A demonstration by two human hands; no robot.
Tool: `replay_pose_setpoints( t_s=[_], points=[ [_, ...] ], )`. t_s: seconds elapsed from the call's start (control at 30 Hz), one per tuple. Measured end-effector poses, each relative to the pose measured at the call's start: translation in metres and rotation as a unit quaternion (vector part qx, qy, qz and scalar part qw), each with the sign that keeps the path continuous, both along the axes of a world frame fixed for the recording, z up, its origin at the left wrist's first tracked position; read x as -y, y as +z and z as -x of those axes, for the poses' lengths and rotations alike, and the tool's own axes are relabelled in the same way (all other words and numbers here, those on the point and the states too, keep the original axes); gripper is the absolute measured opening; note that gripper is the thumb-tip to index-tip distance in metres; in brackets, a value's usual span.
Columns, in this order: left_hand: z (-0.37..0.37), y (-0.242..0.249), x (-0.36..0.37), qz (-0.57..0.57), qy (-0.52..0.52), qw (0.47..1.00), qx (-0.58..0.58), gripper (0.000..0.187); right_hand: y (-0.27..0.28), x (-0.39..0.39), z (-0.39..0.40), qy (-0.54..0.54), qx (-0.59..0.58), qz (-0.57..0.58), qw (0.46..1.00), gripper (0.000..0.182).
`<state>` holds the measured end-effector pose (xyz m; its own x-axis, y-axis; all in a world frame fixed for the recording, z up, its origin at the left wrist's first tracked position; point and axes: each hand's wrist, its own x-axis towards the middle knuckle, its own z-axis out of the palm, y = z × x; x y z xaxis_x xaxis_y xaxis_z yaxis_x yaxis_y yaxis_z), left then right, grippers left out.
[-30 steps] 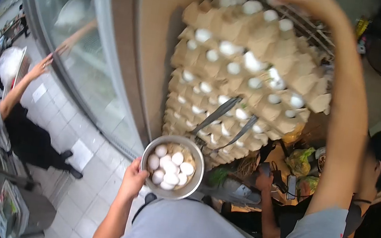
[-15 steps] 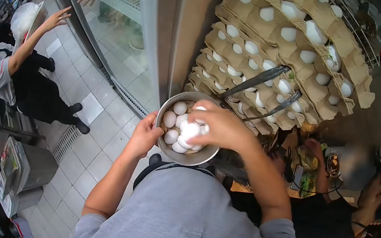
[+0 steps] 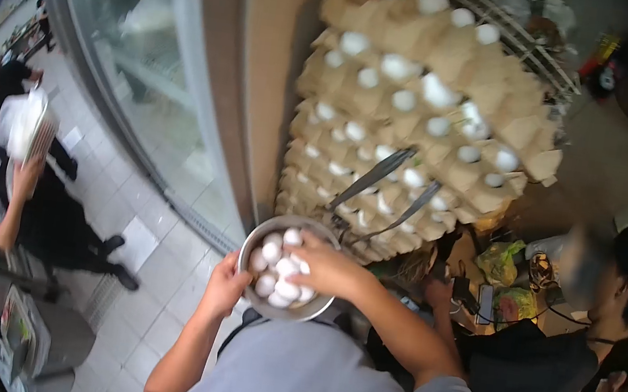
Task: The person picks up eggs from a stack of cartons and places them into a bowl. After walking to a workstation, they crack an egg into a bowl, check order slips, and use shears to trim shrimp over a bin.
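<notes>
A round metal bowl with several white eggs in it is held in front of my body. My left hand grips its left rim, thumb over the edge. My right hand reaches in from the right, its fingers and thumb around an egg on top of the pile; part of the pile is hidden under it. Just beyond the bowl stand stacked cardboard egg trays with many eggs in their cups. Two dark strap-like handles slant across the front of the stack.
A glass door in a metal frame stands at the left. On the tiled floor, a person holds a white basket. Another person is close on my right, beside bagged greens. Grey bins stand lower left.
My view has shifted, so the bowl and trays appear further left. My right hand stays over the eggs, less blurred. The person on the left has lowered the arm stretched toward the door.
</notes>
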<state>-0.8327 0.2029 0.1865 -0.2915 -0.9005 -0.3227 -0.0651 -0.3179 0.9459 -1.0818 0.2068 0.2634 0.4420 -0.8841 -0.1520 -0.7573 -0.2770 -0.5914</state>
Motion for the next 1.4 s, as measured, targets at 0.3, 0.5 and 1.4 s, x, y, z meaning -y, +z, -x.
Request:
replay_pose_setpoints(
  t_s=[0.3,0.5,1.4],
  points=[
    [0.001,-0.003,0.004,-0.045,0.025,0.997,-0.059,0.039,0.355,-0.033,0.125,-0.049,0.191,0.314,0.929,0.016],
    [0.009,-0.004,-0.001,-0.011,0.032,0.997,-0.072,0.04,0.355,0.147,0.23,-0.211,-0.231,0.371,0.874,0.053],
    [0.019,-0.019,0.003,0.001,0.056,0.998,-0.026,0.038,0.378,0.22,0.203,-0.179,-0.21,0.28,0.919,0.052]
  ],
)
